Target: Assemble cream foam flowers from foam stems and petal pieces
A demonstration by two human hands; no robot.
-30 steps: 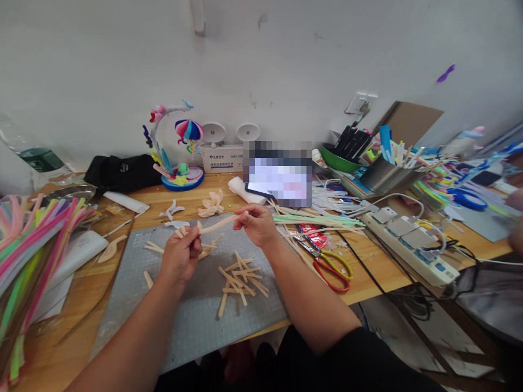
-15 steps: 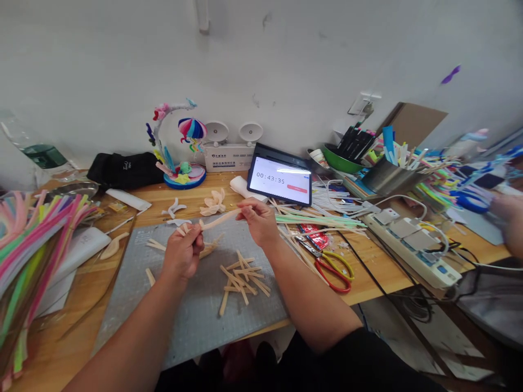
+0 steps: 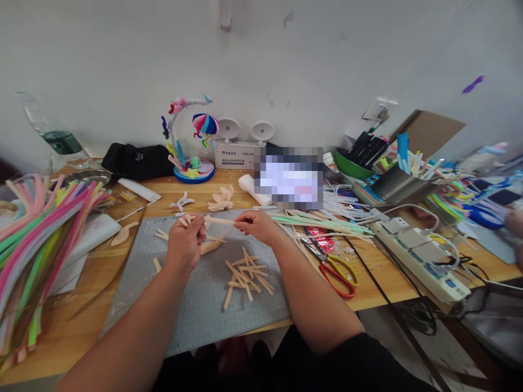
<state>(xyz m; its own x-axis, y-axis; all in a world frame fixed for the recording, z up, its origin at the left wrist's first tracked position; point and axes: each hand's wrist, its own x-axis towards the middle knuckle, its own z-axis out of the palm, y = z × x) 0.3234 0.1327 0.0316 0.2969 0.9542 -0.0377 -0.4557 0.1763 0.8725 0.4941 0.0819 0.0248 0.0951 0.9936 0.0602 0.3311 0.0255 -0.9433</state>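
Between my two hands stretches a pale peach pipe cleaner (image 3: pixel 221 220), held nearly level above the grey cutting mat (image 3: pixel 196 318). My left hand (image 3: pixel 186 240) is closed around its left end, with short pale ends poking out above the fingers. The other end is pinched in my right hand (image 3: pixel 256 225) between thumb and fingers. Below them, short cut pipe cleaner pieces (image 3: pixel 245 273) lie in a loose heap on the mat. A leaf-shaped fuzzy piece (image 3: pixel 210 247) rests just beside my left hand. Behind, several petal-shaped pieces (image 3: pixel 221 198) sit clustered on the table.
Scissors (image 3: pixel 340 276) with red and yellow handles lie right of the mat. A power strip (image 3: pixel 420 256) with cables stands further right. Bundled coloured pipe cleaners (image 3: pixel 44 250) fill the left side. A decorated stand (image 3: pixel 194 171) and a blurred-out screen (image 3: pixel 291 177) stand behind.
The camera view has turned slightly left, so the scene sits further right. My right hand has lowered a little, and the pipe cleaner now lies nearly level instead of slanting upward.
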